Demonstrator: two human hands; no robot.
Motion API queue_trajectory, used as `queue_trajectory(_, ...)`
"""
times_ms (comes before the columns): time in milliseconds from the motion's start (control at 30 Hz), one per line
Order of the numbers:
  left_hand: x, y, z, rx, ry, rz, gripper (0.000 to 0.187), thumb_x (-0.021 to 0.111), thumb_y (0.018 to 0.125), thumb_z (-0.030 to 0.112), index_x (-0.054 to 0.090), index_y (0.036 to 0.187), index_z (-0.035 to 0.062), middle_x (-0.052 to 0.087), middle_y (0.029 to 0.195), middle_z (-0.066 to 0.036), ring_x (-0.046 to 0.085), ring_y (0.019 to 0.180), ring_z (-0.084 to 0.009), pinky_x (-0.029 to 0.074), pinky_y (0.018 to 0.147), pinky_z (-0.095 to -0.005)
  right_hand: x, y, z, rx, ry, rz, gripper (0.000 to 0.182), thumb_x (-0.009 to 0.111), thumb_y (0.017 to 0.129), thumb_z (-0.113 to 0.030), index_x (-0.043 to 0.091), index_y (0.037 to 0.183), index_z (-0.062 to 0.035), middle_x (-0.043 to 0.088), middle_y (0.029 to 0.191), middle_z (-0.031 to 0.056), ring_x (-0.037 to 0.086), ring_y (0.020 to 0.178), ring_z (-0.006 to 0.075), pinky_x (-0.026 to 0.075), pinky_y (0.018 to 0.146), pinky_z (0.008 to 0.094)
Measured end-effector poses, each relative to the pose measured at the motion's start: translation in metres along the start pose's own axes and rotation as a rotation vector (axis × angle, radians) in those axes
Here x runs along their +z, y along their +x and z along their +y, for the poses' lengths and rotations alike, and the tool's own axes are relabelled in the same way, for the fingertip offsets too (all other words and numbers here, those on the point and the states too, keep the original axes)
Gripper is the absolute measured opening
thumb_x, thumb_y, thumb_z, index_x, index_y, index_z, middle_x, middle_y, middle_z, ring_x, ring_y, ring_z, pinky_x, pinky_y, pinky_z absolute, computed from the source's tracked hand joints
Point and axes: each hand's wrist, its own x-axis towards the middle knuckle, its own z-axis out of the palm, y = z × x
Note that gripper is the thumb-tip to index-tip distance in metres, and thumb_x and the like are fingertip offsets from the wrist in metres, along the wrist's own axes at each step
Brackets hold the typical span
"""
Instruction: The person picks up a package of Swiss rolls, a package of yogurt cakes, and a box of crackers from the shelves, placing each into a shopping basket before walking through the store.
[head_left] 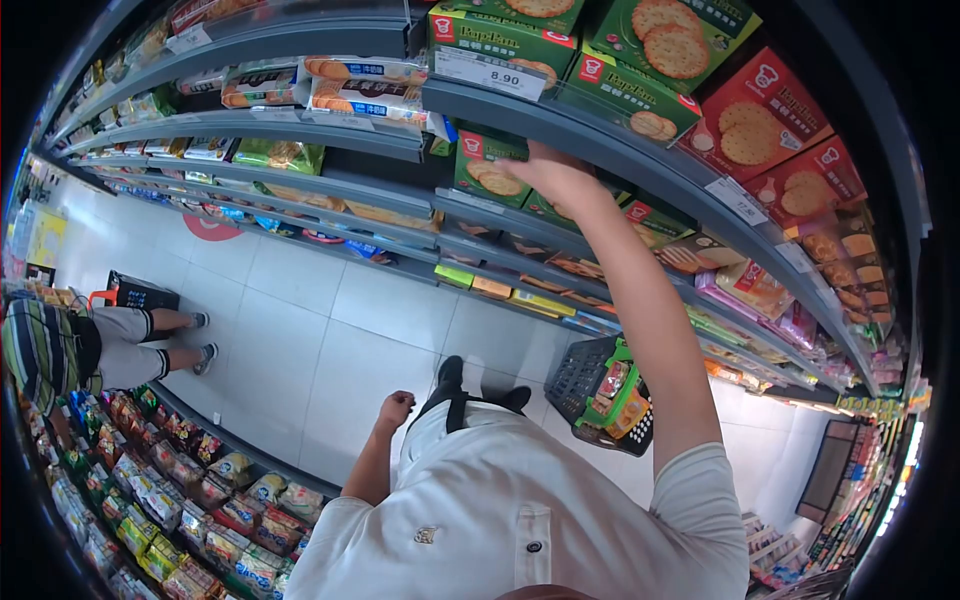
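Observation:
My right hand (555,178) is stretched into the shelf, fingers extended in front of a green cracker box (475,160) that stands under the upper ledge. Its fingertips overlap the box front in this view, and the hand is slightly blurred. Another green cracker box (650,222) sits on the same shelf, right of my wrist. Low at my side hangs my left hand (398,406), its fingers curled in with nothing visible in them.
Above my right hand runs a shelf edge with a price tag (490,75) and more boxes, including a red cracker box (750,120). A shopping basket (585,380) holding packets is on the floor beside me. Another person (110,345) stands at the left, near snack racks.

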Motion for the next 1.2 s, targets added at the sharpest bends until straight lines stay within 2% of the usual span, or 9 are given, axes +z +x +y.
queue_trajectory(367,-0.02,0.016,0.022,0.038,-0.038,0.007,0.023,0.067,0.106,0.017,0.073,0.117,-0.0019,0.08,0.1,-0.012,0.075,0.086,-0.0188,0.061,0.078,-0.0341,-0.006,-0.019,-0.02,-0.071,-0.068,0.017,0.099,0.084,0.085,-0.053,0.045,0.159,0.0004,0.049,0.159,0.0295,0.046,0.15,0.0452,0.037,0.127,0.0501)
queue_trajectory(533,-0.002,0.02,0.054,0.103,-0.031,-0.063,0.023,0.067,0.107,0.017,0.072,0.118,-0.0024,0.08,0.102,-0.012,0.075,0.09,-0.0185,0.061,0.08,-0.0334,0.016,-0.059,-0.027,-0.228,-0.026,0.252,0.086,0.095,0.071,-0.027,0.056,0.144,-0.0037,0.066,0.137,0.019,0.061,0.13,0.0408,0.04,0.122,0.0549)
queue_trajectory(667,0.011,0.026,0.069,0.196,-0.026,-0.14,0.023,0.067,0.107,0.017,0.072,0.119,-0.0014,0.079,0.104,-0.01,0.074,0.093,-0.0174,0.06,0.083,-0.033,0.009,-0.104,-0.033,-0.32,0.077,0.418,0.094,0.097,0.056,-0.01,0.057,0.141,-0.0067,0.066,0.137,0.0133,0.061,0.128,0.0376,0.037,0.124,0.0581)
queue_trajectory(767,0.026,0.023,0.102,0.25,0.001,-0.231,0.026,0.068,0.11,0.028,0.071,0.121,0.0041,0.078,0.112,-0.007,0.073,0.102,-0.0174,0.059,0.091,-0.0346,0.001,-0.153,-0.033,-0.382,0.099,0.488,0.093,0.095,0.059,-0.012,0.056,0.142,-0.005,0.065,0.136,0.0138,0.061,0.128,0.0362,0.038,0.122,0.0613)
queue_trajectory(833,0.038,-0.011,0.17,0.204,-0.101,-0.265,0.035,0.062,0.113,0.035,0.068,0.129,0.0048,0.076,0.123,-0.008,0.072,0.107,-0.0192,0.058,0.095,-0.0391,0.0,-0.193,-0.03,-0.287,0.111,0.514,0.095,0.094,0.056,-0.013,0.057,0.144,-0.0057,0.065,0.139,0.0148,0.061,0.131,0.0355,0.042,0.119,0.0585)
queue_trajectory(900,0.058,-0.045,0.241,0.165,-0.32,-0.333,0.044,0.056,0.113,0.042,0.062,0.14,0.0076,0.072,0.133,-0.008,0.069,0.123,-0.0237,0.055,0.104,-0.0436,0.005,-0.24,-0.026,-0.188,0.46,0.557,0.097,0.099,0.061,-0.019,0.055,0.145,-0.0042,0.065,0.141,0.0185,0.065,0.127,0.0405,0.05,0.114,0.0524)
queue_trajectory(1033,0.1,-0.081,0.325,0.193,-0.932,-0.768,0.062,0.047,0.11,0.067,0.059,0.144,0.017,0.063,0.148,-0.003,0.06,0.135,-0.0254,0.046,0.117,-0.051,0.023,-0.334,-0.009,0.372,0.804,0.421,0.093,0.099,0.071,-0.026,0.053,0.146,0.0009,0.067,0.137,0.0213,0.066,0.128,0.0384,0.053,0.11,0.0457)
queue_trajectory(1100,0.137,-0.133,0.386,0.166,-0.941,-0.594,0.065,0.044,0.11,0.068,0.059,0.147,0.0172,0.061,0.153,-0.004,0.057,0.141,-0.0285,0.042,0.122,-0.054,0.053,-0.367,0.002,0.61,1.167,0.292,0.093,0.098,0.077,-0.031,0.051,0.148,0.0039,0.065,0.14,0.022,0.065,0.132,0.0339,0.051,0.111,0.0428)
queue_trajectory(1200,0.185,-0.139,0.396,0.049,-0.771,-0.735,0.065,0.04,0.112,0.066,0.056,0.152,0.017,0.059,0.157,-0.006,0.053,0.147,-0.0307,0.039,0.125,-0.0546,0.069,-0.425,0.03,0.684,1.124,0.401,0.099,0.098,0.078,-0.031,0.045,0.155,0.0024,0.065,0.141,0.0227,0.065,0.133,0.0314,0.05,0.112,0.0418)
